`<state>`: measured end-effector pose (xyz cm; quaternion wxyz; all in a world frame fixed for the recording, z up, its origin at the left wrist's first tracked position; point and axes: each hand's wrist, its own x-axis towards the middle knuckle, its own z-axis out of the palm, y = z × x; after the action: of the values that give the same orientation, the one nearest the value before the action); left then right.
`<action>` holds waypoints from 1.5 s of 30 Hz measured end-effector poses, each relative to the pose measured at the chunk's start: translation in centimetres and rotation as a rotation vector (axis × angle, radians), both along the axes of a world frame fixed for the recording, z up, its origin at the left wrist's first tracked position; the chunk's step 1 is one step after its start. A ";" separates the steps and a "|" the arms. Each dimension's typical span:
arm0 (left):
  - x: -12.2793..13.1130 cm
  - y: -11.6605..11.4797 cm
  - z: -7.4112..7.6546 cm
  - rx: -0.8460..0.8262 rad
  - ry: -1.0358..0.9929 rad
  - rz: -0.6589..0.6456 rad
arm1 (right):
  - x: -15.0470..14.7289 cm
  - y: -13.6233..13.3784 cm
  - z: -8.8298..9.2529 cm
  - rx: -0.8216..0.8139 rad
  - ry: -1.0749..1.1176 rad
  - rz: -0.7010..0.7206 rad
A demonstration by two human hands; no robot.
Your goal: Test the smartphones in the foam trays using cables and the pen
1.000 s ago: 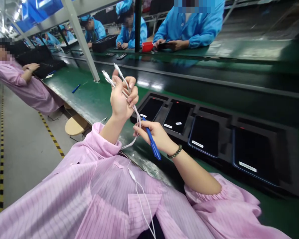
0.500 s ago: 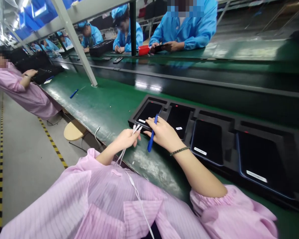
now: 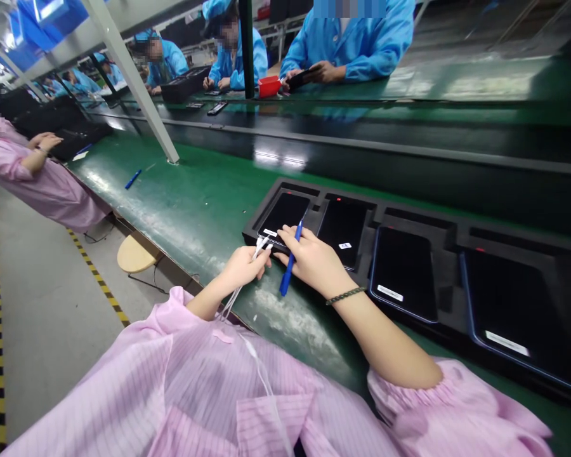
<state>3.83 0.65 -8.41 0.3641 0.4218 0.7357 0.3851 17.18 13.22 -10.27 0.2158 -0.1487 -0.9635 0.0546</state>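
Observation:
My left hand (image 3: 244, 266) is closed around a bundle of white earphone cords (image 3: 233, 301), whose small white ends poke up past the fingers. A blue pen (image 3: 291, 261) is tucked between the fingers of my right hand (image 3: 314, 257). My right fingertips touch the near edge of the leftmost phone (image 3: 288, 212), which lies in a black foam tray (image 3: 259, 219). Beside it lies a second dark-screened phone (image 3: 343, 222) with a small white label, partly behind my right hand. Two blue-edged phones, a nearer one (image 3: 404, 266) and a farther-right one (image 3: 518, 298), carry white label strips.
Another blue pen (image 3: 133, 179) lies on the green bench (image 3: 204, 190). A white post (image 3: 133, 82) rises from the bench. A wooden stool (image 3: 136, 252) stands at the left. A person in pink (image 3: 33, 165) and several in blue work nearby, with a red bin (image 3: 269, 86) across the line.
The view has shifted slightly, so the bench and phones sit differently in the frame. My left thumb and fingers have closed more around the cord ends, near the leftmost phone. The pen stays in my right hand.

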 end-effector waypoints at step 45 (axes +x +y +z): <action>11.9 1.2 0.9 -0.270 -0.613 -0.517 | 24.8 12.8 -2.9 -0.636 0.745 -0.821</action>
<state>15.73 1.90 -7.52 0.7028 0.4069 0.5070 0.2891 41.99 25.99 -13.20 0.4849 -0.5336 -0.6252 0.2988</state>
